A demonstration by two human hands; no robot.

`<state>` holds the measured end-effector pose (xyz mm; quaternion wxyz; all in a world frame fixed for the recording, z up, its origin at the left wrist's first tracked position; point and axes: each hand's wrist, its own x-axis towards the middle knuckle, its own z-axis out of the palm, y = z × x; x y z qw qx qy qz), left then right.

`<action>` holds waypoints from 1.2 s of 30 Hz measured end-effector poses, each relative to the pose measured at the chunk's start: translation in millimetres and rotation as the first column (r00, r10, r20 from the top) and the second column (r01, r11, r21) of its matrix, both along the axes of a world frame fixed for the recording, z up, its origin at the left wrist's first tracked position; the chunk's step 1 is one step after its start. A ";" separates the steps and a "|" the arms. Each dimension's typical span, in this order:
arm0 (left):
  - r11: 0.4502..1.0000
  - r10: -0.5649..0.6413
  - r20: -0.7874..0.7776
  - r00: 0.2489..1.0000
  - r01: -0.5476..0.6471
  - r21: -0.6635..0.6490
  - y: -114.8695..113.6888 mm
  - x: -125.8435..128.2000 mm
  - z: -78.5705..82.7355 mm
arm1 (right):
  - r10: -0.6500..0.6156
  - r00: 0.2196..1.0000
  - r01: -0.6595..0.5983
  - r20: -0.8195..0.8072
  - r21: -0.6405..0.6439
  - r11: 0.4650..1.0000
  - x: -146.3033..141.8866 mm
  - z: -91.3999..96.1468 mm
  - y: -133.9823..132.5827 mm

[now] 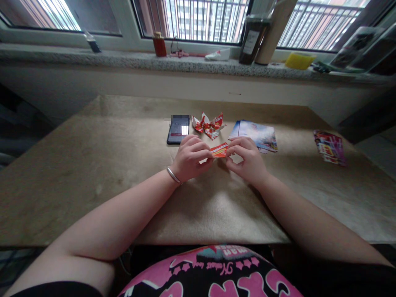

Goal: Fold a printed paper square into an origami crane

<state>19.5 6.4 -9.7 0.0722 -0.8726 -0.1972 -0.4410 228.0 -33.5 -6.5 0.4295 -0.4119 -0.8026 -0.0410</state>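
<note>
Between my hands is a small folded piece of red printed paper with white lettering and a yellowish stripe. My left hand pinches its left end, thumb below and fingers above. At the other end, my right hand grips the paper between thumb and fingertips. Just beyond it on the table rests a star-like form of several folded red and white papers. A dark phone lies flat past my left hand, and some glossy picture cards lie beyond my right hand.
Purple and red cards lie fanned at the right of the tan-covered table. On the stone window sill stand a red bottle, a dark container, a cardboard tube and a yellow item.
</note>
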 end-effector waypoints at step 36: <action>0.999 -0.015 0.019 1.000 0.016 -0.043 10.9 -14.0 -4.4 | -0.003 0.998 0.005 0.070 -0.024 1.000 5.5 -8.3 4.9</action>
